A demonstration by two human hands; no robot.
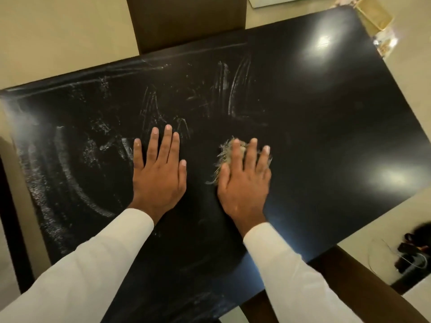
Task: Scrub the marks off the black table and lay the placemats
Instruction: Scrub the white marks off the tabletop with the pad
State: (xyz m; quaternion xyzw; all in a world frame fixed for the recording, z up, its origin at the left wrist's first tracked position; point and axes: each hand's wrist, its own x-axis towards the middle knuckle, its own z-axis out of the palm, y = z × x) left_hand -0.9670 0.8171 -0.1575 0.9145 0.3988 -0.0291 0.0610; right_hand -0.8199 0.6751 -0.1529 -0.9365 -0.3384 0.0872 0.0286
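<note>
The glossy black table (326,113) fills most of the view. White smeared marks (77,159) cover its left half and the middle back. My left hand (158,173) lies flat on the table, fingers spread, holding nothing. To its right, my right hand (245,180) presses a pale wiry scrubber (225,155) down on the tabletop, with the fibres sticking out past the fingers on the left. No placemats are in view.
A dark brown chair back (186,22) stands at the table's far side. Another brown chair (349,283) sits at the near right corner. Dark items with a thin cable (410,252) lie on the floor at right. A gold object (375,15) sits beyond the far right corner.
</note>
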